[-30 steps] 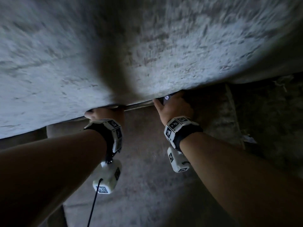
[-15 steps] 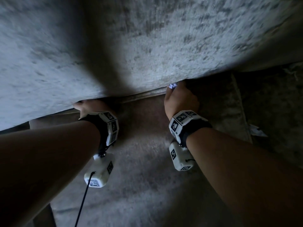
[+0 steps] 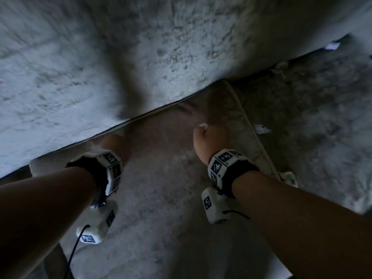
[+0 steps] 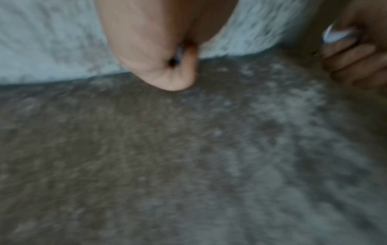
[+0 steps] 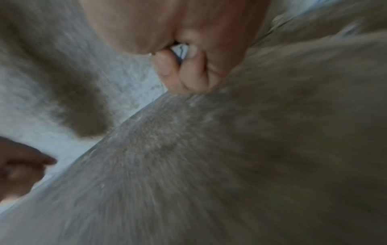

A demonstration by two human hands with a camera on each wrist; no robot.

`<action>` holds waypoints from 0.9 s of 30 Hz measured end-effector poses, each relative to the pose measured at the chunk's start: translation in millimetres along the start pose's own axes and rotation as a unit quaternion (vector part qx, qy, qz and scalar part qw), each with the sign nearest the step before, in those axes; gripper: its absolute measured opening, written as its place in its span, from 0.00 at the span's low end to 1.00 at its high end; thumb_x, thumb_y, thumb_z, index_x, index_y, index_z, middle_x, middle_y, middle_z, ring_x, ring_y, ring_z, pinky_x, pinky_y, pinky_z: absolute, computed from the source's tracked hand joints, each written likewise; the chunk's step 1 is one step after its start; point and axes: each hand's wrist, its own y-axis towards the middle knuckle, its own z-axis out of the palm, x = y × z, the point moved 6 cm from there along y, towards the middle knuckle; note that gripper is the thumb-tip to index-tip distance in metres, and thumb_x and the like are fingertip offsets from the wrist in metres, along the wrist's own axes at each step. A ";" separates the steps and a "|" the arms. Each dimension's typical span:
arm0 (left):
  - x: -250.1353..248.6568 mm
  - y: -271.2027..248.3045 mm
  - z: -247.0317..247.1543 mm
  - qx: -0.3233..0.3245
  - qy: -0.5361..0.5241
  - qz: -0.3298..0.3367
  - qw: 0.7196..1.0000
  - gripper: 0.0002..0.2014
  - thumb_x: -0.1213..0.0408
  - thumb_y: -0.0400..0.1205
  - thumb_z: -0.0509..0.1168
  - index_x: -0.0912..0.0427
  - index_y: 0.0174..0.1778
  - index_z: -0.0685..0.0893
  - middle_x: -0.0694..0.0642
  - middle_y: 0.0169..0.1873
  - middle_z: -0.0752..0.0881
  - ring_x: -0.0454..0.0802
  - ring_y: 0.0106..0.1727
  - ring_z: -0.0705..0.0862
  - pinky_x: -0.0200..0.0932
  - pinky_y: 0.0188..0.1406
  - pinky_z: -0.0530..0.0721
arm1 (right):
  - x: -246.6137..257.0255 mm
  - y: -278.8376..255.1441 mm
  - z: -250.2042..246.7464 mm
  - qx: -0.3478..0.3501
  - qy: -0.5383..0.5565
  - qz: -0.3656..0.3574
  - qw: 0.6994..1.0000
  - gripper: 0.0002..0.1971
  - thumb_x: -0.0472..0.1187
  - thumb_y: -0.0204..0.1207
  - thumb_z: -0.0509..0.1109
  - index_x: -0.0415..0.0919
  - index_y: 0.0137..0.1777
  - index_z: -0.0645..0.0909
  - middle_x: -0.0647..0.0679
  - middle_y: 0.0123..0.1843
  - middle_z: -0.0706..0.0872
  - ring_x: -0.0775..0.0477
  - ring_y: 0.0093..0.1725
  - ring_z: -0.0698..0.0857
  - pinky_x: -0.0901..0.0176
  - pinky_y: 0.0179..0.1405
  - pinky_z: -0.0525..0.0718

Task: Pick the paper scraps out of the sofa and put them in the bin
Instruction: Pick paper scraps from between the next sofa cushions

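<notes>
Head view: right hand [image 3: 211,135], fist clenched round a paper scrap [image 3: 203,125], lifts clear of the sofa [image 3: 161,198] seat just in front of the back cushion [image 3: 141,57]. Left hand [image 3: 115,142], at the cushion's lower edge, is curled; whether it holds anything cannot be told. Retrieval under way; next, carrying to the unseen bin, though two scraps [image 3: 261,129] remain right of the hand.

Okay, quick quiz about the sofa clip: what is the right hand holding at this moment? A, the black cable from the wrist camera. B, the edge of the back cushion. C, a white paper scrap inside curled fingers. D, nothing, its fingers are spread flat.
C: in the right wrist view the right hand has its fingers curled round a white paper scrap, which also peeks from the fist in the head view.
</notes>
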 end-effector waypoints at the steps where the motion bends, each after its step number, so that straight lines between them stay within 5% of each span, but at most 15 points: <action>1: -9.8 -9.7 1.2 0.022 -0.024 0.017 0.999 0.17 0.68 0.87 0.55 0.69 0.69 0.78 0.65 0.68 0.81 0.63 0.69 0.79 0.51 0.67 0.76 | -6.8 -6.5 -5.1 0.016 0.010 0.017 1.000 0.15 0.46 0.78 0.55 0.36 0.37 0.74 0.41 0.37 0.78 0.41 0.41 0.79 0.57 0.41 0.70; 4: -22.2 -23.7 12.3 0.068 -0.165 -0.003 0.984 0.16 0.73 0.84 0.57 0.72 0.66 0.79 0.71 0.63 0.83 0.67 0.63 0.83 0.55 0.65 0.81 | -30.2 -30.4 -16.2 0.109 0.026 0.059 0.992 0.13 0.41 0.81 0.57 0.40 0.52 0.83 0.40 0.55 0.84 0.41 0.56 0.81 0.56 0.55 0.76; 6: -30.6 -37.2 9.7 0.040 -0.258 0.013 0.965 0.13 0.76 0.82 0.60 0.74 0.61 0.82 0.72 0.51 0.87 0.68 0.50 0.86 0.51 0.55 0.85 | -45.6 -46.5 -33.4 0.088 0.047 0.066 0.993 0.13 0.37 0.81 0.59 0.41 0.58 0.84 0.43 0.63 0.84 0.41 0.63 0.81 0.60 0.61 0.76; 9: -48.6 -64.7 12.8 0.050 -0.263 0.039 0.963 0.10 0.75 0.83 0.62 0.72 0.55 0.86 0.68 0.42 0.86 0.60 0.34 0.82 0.35 0.35 0.79 | -67.0 -68.5 -58.1 0.063 0.037 0.075 0.994 0.11 0.36 0.81 0.59 0.41 0.45 0.84 0.44 0.49 0.85 0.43 0.49 0.81 0.60 0.52 0.75; 11: -62.7 -84.8 16.1 0.044 -0.235 0.069 0.969 0.14 0.63 0.85 0.61 0.71 0.51 0.88 0.67 0.41 0.86 0.59 0.38 0.84 0.42 0.38 0.77 | -83.2 -84.9 -70.8 0.055 0.038 0.095 0.993 0.17 0.39 0.81 0.58 0.42 0.28 0.69 0.47 0.30 0.74 0.48 0.30 0.71 0.57 0.35 0.71; 13: -77.8 -103.0 22.2 0.044 -0.201 0.080 0.975 0.24 0.53 0.86 0.55 0.70 0.49 0.88 0.68 0.44 0.88 0.62 0.46 0.87 0.46 0.47 0.80 | -95.4 -98.9 -87.0 0.033 0.047 0.107 0.993 0.25 0.42 0.84 0.57 0.42 0.22 0.63 0.48 0.23 0.67 0.50 0.24 0.65 0.59 0.27 0.62; 15: -92.6 -118.7 36.7 0.053 -0.184 0.089 0.978 0.22 0.57 0.87 0.52 0.70 0.55 0.86 0.69 0.52 0.87 0.63 0.55 0.85 0.47 0.54 0.80 | -114.6 -112.5 -92.6 0.034 0.039 0.114 0.992 0.23 0.42 0.86 0.53 0.39 0.29 0.76 0.43 0.32 0.80 0.44 0.32 0.78 0.57 0.33 0.68; 17: -108.9 -133.0 48.5 0.042 -0.173 0.112 0.978 0.17 0.65 0.86 0.54 0.70 0.59 0.84 0.68 0.51 0.85 0.62 0.53 0.84 0.50 0.54 0.81 | -135.7 -122.3 -96.8 0.044 0.019 0.120 0.992 0.18 0.41 0.86 0.52 0.35 0.43 0.80 0.35 0.51 0.84 0.37 0.52 0.83 0.54 0.44 0.72; 19: -125.4 -144.1 60.0 0.046 -0.155 0.125 0.979 0.13 0.70 0.82 0.58 0.69 0.53 0.87 0.65 0.44 0.86 0.61 0.45 0.86 0.54 0.50 0.87 | -153.4 -128.3 -103.9 0.066 0.019 0.117 0.991 0.15 0.43 0.85 0.55 0.38 0.40 0.76 0.35 0.46 0.83 0.37 0.45 0.82 0.54 0.41 0.73; 21: -144.6 -155.5 70.9 0.058 -0.145 0.141 0.978 0.10 0.71 0.81 0.60 0.65 0.48 0.88 0.65 0.46 0.88 0.65 0.48 0.88 0.57 0.52 0.88 | -172.1 -130.7 -112.9 0.087 0.002 0.116 0.989 0.13 0.43 0.85 0.56 0.39 0.41 0.75 0.42 0.40 0.80 0.42 0.38 0.80 0.57 0.36 0.70; 23: -169.8 -167.9 81.7 0.069 -0.140 0.158 0.975 0.11 0.71 0.82 0.59 0.63 0.51 0.87 0.64 0.51 0.87 0.64 0.54 0.86 0.51 0.56 0.84 | -192.0 -128.6 -119.3 0.115 -0.006 0.119 0.986 0.10 0.40 0.84 0.58 0.38 0.55 0.80 0.41 0.52 0.85 0.38 0.51 0.84 0.57 0.43 0.76; 25: -197.3 -181.1 89.6 0.064 -0.130 0.174 0.974 0.14 0.64 0.86 0.56 0.65 0.44 0.85 0.65 0.43 0.84 0.60 0.46 0.84 0.47 0.47 0.80 | -210.1 -121.0 -131.6 0.109 0.018 0.119 0.987 0.10 0.39 0.83 0.60 0.41 0.59 0.79 0.42 0.61 0.85 0.38 0.58 0.83 0.55 0.54 0.81; 27: -224.3 -192.4 100.0 0.065 -0.129 0.171 0.975 0.21 0.58 0.86 0.55 0.62 0.27 0.74 0.59 0.27 0.74 0.54 0.29 0.73 0.43 0.37 0.70 | -229.3 -112.0 -147.9 0.098 0.042 0.128 0.986 0.04 0.40 0.81 0.63 0.46 0.51 0.79 0.44 0.59 0.85 0.40 0.57 0.84 0.56 0.54 0.79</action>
